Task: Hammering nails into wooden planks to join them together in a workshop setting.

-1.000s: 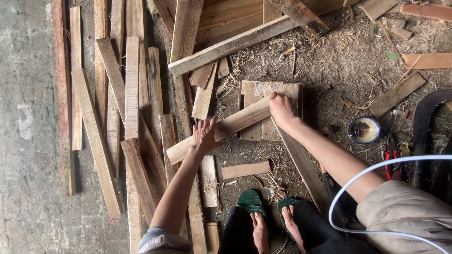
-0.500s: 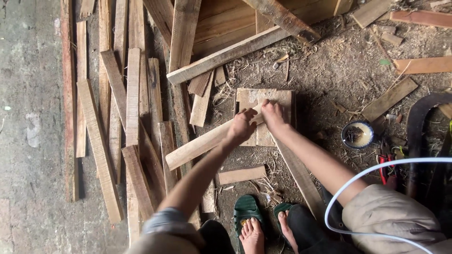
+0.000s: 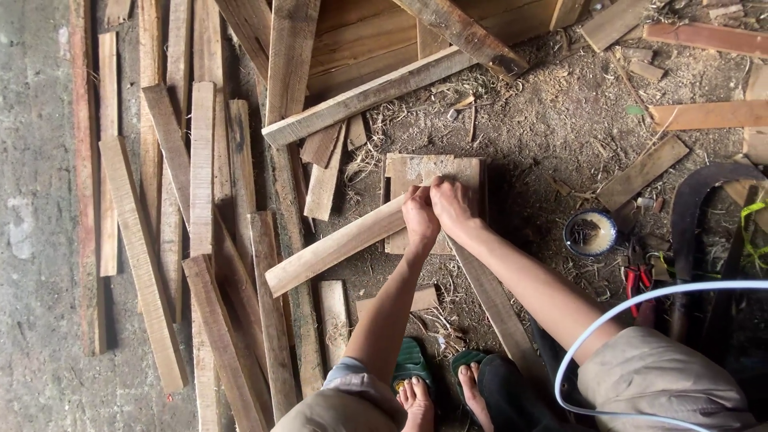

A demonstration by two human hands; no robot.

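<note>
A squatting person presses both hands onto the near end of a pale slat (image 3: 336, 246) where it crosses a small board (image 3: 436, 172) on the sawdust floor. The left hand (image 3: 419, 218) curls its fingers over the slat's end; the right hand (image 3: 453, 206), touching it, is bunched with fingertips down on the same spot, though whether it pinches a nail or only wood cannot be told. The slat runs down-left from the board toward the plank pile (image 3: 200, 200). A tin (image 3: 590, 232) and red-handled pliers (image 3: 638, 282) lie right of the board. Likely risks: the slat's unsupported far end could pivot, and rough edges could drive splinters into bare fingers or the sandalled feet (image 3: 436, 384) below the board.
</note>
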